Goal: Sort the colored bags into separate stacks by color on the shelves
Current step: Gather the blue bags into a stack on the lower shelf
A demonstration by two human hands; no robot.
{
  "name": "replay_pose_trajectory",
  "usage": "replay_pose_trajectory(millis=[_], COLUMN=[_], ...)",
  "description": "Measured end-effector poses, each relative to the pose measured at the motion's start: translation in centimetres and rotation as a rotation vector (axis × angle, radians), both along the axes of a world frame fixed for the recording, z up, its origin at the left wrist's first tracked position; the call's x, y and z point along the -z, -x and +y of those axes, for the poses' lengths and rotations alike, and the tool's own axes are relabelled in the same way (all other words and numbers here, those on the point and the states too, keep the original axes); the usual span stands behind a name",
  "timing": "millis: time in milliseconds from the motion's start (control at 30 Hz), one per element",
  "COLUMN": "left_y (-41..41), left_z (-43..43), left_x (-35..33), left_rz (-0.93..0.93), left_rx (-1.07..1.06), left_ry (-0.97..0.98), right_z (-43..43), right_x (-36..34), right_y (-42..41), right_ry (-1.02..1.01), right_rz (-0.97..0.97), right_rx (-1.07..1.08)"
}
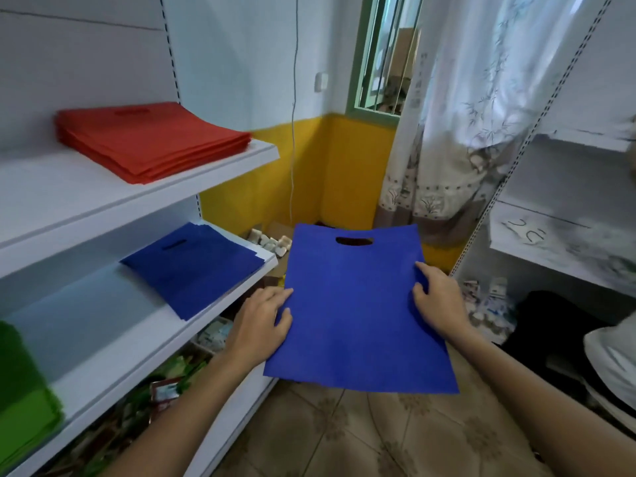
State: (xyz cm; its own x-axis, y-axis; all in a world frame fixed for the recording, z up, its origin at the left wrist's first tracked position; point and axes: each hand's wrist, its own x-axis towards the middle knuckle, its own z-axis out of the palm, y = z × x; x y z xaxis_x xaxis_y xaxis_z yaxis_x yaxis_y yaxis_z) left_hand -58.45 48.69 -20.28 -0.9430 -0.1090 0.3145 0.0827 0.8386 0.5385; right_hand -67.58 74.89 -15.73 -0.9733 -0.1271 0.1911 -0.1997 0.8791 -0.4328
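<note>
– Blue bag (358,315) status?
– Not stacked yet. Held flat in mid-air, handle cutout pointing away from body, just right of the shelf unit, above floor tiles.
– Sorted so far?
– Three single-colour stacks visible. Green stack (24,401) at near end of middle shelf (86,318). Blue stack (192,266) further along same shelf. Red stack (148,139) on upper shelf (69,187), edges roughly squared.
– Remaining?
– As a judgement: at least this one bag, likely bound for blue stack. No unsorted pile in view, so can't tell the count left.
– Grip?
– Left hand (261,321): thumb (284,318) on top at bag's left edge, other fingers tucked under, hidden. Pinching cloth.
– Right?
– Right hand (437,304): fingertips (425,270) curled onto top face at right edge, bunching a small fold. Gripping too. Neither hand released.
</note>
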Motion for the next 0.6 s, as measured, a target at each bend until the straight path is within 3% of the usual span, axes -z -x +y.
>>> replay_pose_trajectory(millis=[400,600], left_y=[14.6,15.2], left_z=[-11.3,-15.9], left_x=[9.0,10.7], left_rz=[-0.097,-0.131], left_rx=[-0.355,-0.638], left_ry=[-0.041,-0.075], right_z=[-16.1,-26.0], right_x=[8.2,10.0], right_y=[21.1,26.3], right_ry=[-0.041,-0.030], right_rz=[-0.140,-0.182], right_rx=[-0.307,-0.590])
